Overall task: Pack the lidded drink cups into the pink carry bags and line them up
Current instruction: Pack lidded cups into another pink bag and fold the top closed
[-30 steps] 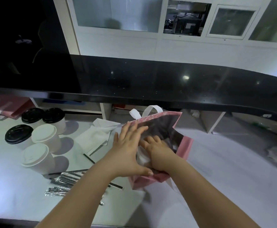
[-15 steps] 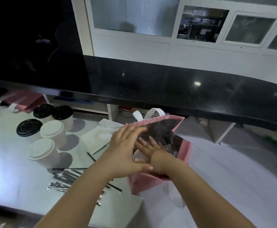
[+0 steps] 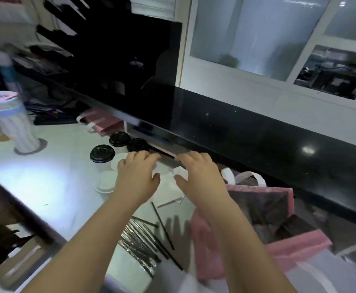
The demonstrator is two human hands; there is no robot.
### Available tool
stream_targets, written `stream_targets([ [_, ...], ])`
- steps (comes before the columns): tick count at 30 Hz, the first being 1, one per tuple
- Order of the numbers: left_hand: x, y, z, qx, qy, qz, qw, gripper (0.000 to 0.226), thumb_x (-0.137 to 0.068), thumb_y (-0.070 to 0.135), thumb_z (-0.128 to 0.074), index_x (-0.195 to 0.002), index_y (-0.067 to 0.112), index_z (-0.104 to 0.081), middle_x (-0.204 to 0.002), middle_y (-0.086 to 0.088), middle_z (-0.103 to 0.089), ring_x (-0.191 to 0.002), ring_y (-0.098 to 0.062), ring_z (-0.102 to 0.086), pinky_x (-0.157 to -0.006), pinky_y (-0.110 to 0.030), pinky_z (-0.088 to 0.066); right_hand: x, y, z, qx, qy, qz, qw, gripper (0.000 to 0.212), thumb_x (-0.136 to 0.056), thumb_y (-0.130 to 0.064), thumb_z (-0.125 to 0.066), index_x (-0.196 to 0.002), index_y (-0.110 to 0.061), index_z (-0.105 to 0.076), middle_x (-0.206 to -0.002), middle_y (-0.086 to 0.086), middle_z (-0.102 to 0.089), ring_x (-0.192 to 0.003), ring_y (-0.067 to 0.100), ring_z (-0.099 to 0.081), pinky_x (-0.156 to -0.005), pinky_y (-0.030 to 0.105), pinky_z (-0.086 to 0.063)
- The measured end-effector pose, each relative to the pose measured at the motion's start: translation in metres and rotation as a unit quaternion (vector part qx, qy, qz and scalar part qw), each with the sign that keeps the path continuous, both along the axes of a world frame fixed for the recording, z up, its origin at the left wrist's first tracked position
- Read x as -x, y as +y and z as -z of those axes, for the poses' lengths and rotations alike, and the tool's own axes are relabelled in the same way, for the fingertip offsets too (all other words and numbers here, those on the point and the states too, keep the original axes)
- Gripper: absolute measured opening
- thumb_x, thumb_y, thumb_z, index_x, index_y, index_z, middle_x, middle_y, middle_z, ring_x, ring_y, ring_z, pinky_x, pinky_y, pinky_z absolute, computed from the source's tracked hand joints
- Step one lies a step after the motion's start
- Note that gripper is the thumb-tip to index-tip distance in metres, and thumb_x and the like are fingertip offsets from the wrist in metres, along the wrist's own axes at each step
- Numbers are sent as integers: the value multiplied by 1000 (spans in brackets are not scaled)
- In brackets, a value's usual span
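Observation:
An open pink carry bag [image 3: 287, 246] with white handles stands on the white counter at the right; its inside looks dark and I cannot see into it. Several lidded paper cups cluster left of centre: black-lidded ones [image 3: 102, 153] at the back, white-lidded ones [image 3: 105, 183] nearer me. My left hand [image 3: 136, 178] hovers over the white-lidded cups, fingers loosely bent and holding nothing. My right hand [image 3: 198, 176] hangs beside it above a white folded bag [image 3: 168, 187], also holding nothing. More flat pink bags [image 3: 101, 123] lie at the back under the black shelf.
Wrapped and black straws [image 3: 143, 237] lie scattered near the counter's front edge. A striped tumbler with a pastel lid [image 3: 7, 121] stands at the far left. A black raised ledge [image 3: 246, 132] overhangs the back of the counter.
Both hands have left the pink bag and moved left toward the cups. The view has swung left, so the bag now sits at the right.

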State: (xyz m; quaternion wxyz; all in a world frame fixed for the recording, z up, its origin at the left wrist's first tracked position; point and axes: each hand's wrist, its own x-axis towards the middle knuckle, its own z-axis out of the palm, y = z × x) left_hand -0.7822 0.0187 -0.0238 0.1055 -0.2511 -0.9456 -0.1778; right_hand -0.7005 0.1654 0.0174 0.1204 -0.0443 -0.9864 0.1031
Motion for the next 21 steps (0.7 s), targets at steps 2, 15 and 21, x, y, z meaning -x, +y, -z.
stream_targets([
  [2, 18, -28, 11, 19, -7, -31, 999, 50, -84, 37, -60, -133, 33, -48, -132, 5, -49, -125, -24, -38, -97, -42, -33, 27, -28, 13, -5, 4, -19, 1000, 47, -90, -32, -58, -135, -25, -47, -132, -2, -51, -121, 25, -40, -100, 39, -37],
  [15, 153, -187, 72, 67, -69, -112, 989, 51, -86, 37, -55, -135, 32, -45, -135, 3, -48, -126, -24, -37, -98, -39, -32, 188, -168, 100, 41, -112, -47, 992, 40, -87, -27, -59, -126, -21, -50, -123, 2, -52, -117, 28, -42, -95, 42, -41],
  [21, 201, -210, 84, 72, -89, -107, 988, 52, -85, 32, -54, -136, 30, -44, -133, 2, -49, -125, -25, -37, -98, -40, -32, 262, -192, 124, 8, -116, -4, 993, 60, -80, -34, -64, -134, -23, -41, -134, 5, -43, -121, 31, -36, -100, 41, -36],
])
